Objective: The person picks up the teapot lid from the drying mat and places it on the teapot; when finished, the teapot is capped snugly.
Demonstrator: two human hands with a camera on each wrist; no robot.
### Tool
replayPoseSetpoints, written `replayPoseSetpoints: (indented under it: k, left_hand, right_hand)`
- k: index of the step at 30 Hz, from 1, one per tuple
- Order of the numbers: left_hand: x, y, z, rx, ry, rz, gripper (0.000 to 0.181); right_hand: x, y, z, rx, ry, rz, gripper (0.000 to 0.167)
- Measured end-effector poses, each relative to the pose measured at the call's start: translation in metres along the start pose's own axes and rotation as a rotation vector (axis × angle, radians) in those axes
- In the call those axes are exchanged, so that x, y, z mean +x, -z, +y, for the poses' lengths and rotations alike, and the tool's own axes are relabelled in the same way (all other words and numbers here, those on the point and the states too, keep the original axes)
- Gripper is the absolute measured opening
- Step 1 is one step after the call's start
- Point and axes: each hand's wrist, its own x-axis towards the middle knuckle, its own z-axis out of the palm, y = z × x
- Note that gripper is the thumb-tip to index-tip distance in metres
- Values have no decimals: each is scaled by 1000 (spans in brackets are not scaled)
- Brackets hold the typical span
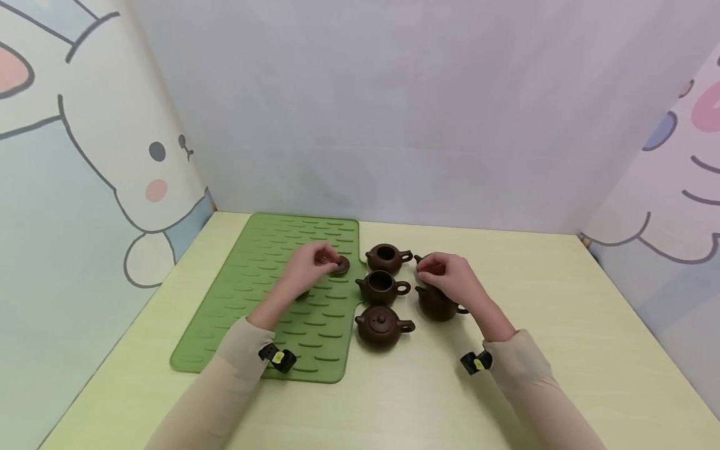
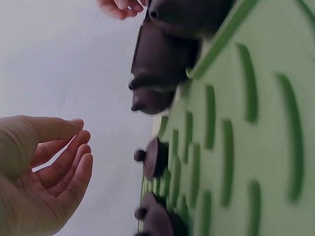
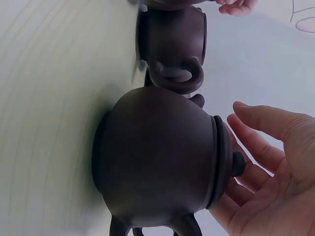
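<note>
My left hand (image 1: pixel 306 269) hovers above the green mat with loosely curled fingers, near a small dark brown teapot lid (image 1: pixel 342 267). In the left wrist view its fingers hold nothing and stand apart from the lids (image 2: pixel 155 160). My right hand (image 1: pixel 452 275) is over a dark brown teapot (image 1: pixel 437 305). The right wrist view shows that teapot (image 3: pixel 155 152) wearing its knobbed lid (image 3: pixel 224 162), the fingers bent loosely beside and behind it without a visible grip. Another teapot (image 1: pixel 419 258) is mostly hidden by the right hand.
Between the hands stand two lidless teapots (image 1: pixel 385 257) (image 1: pixel 379 289) and a lidded teapot (image 1: pixel 379 327) in a column beside the mat (image 1: pixel 225 337). More lids (image 2: pixel 157 216) lie on the mat, partly hidden by the left arm in the head view. A wall (image 1: pixel 360 125) closes the table's back.
</note>
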Motion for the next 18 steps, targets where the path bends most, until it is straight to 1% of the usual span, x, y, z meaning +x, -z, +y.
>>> replayPoseSetpoints:
  k: [2,5,7,8,12,14,18]
  left_hand:
    - [-3,4,-8,2,-9,14,15]
    - [-9,9,-19,-2,11,30,15]
    - [-12,12,-25,-1,37,35,13]
    - [-14,14,-28,-2,55,36,13]
    - [-20,20,-39,-8,97,31,13]
    - [-23,22,-45,-17,107,30,14]
    - [-28,26,-54,-5,120,28,16]
  right_hand:
    - [1,-1,0,6,7,-9,18]
    - [2,-3,0,12,16,-22,17]
    - [3,-5,0,10,25,-33,17]
    - [3,-5,0,7,26,-34,17]
    - [3,-7,-1,-4,29,-44,17]
    - [4,-8,-1,-10,26,-47,17]
    - [5,-11,-3,-19,32,-62,16]
